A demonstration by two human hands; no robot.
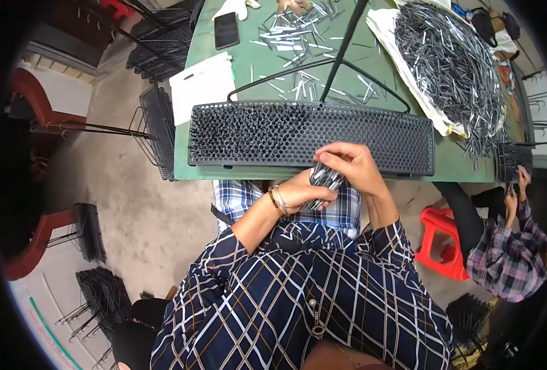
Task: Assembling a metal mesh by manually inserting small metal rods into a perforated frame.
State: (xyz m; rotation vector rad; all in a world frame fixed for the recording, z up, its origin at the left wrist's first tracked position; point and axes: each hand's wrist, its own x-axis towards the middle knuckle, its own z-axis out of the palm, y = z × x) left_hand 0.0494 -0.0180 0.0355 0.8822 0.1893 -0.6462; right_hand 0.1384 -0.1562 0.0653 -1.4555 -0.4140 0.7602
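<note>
My left hand (pixel 303 190) is wrapped round a bundle of thin, dark, shiny metal pieces (pixel 326 177), held over my lap at the table's near edge. The fingers of my right hand (pixel 355 165) close on the upper end of the same bundle; what lies between the fingertips is partly hidden. Just beyond both hands stands a black perforated rack (pixel 372 139) with a long rod handle (pixel 345 46). Dark pieces stand in the holes across its left part, while the holes on its right look unfilled.
Loose metal pieces (pixel 295 37) lie scattered on the green table (pixel 202 68). A white sack (pixel 409 92) heaped with more pieces is at the right. A phone (pixel 226 31) and paper (pixel 202 86) lie left. A co-worker (pixel 507 246) sits near a red stool (pixel 440 243).
</note>
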